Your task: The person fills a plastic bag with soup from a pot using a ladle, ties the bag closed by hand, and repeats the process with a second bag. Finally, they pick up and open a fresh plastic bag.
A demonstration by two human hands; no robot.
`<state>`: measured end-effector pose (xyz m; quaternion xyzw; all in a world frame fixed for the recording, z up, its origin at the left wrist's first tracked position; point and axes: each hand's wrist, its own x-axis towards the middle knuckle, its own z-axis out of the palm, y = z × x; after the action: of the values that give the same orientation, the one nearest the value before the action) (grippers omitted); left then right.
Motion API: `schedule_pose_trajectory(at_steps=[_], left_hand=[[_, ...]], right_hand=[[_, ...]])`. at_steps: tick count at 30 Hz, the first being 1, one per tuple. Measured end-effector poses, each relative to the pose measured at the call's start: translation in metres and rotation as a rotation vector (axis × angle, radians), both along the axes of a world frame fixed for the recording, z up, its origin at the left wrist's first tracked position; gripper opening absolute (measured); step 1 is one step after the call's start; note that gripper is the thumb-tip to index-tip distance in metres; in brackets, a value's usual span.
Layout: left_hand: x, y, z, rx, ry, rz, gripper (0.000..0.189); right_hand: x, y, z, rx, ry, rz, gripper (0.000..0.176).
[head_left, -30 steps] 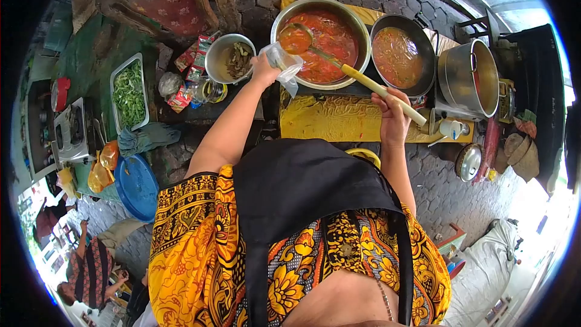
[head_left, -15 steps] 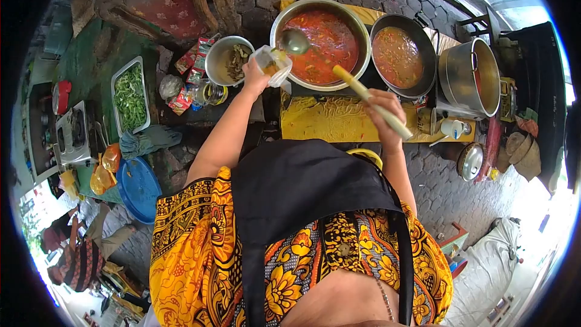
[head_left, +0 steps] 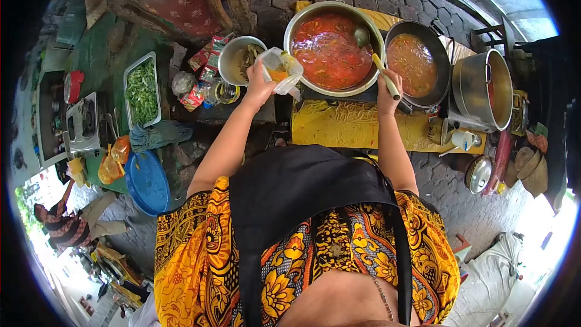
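Observation:
My left hand (head_left: 260, 87) is closed round an open plastic bag (head_left: 283, 71) with something yellow-orange inside, held beside the left rim of a wide metal pot (head_left: 289, 24). Red stew (head_left: 331, 51) fills the pot. My right hand (head_left: 389, 92) grips the pale handle of a ladle (head_left: 379, 68) at the pot's right rim, and its round metal bowl sits in the stew near the right side. Just left of the bag stands a small metal pot (head_left: 225, 62) with dark pieces inside.
A black pan (head_left: 445, 69) of orange-brown stew and a tall metal pot (head_left: 478, 88) stand at the right. Leftward are a tray of chopped greens (head_left: 143, 94), a jar (head_left: 227, 92) and a blue tray (head_left: 147, 181). A person (head_left: 69, 224) is at the far left.
The ladle bowl has moved from the left side of the stew to the right side. My right hand has shifted up against the pot's rim. The bag stays held in my left hand.

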<state>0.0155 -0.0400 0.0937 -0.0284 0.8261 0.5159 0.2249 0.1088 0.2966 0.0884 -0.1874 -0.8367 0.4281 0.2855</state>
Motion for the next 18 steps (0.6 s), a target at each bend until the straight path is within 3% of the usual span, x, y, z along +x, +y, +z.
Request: schedule_pose_trajectory(at_steps=[3, 6, 9, 18], left_hand=[[0.000, 0.001, 0.013, 0.026, 0.011, -0.015, 0.091], [0.002, 0.005, 0.025, 0.020, 0.041, -0.020, 0.090], [0.000, 0.006, 0.023, 0.041, 0.072, -0.026, 0.089], [-0.015, 0.033, 0.023, 0.051, -0.031, -0.036, 0.084]], right_hand=[[-0.008, 0.003, -0.022, -0.128, 0.034, -0.010, 0.013], [-0.012, 0.005, -0.037, -0.817, 0.168, -0.090, 0.017], [-0.007, 0.009, -0.042, -1.023, 0.293, -0.193, 0.017], [0.021, 0.014, -0.001, -1.091, 0.303, -0.170, 0.016]])
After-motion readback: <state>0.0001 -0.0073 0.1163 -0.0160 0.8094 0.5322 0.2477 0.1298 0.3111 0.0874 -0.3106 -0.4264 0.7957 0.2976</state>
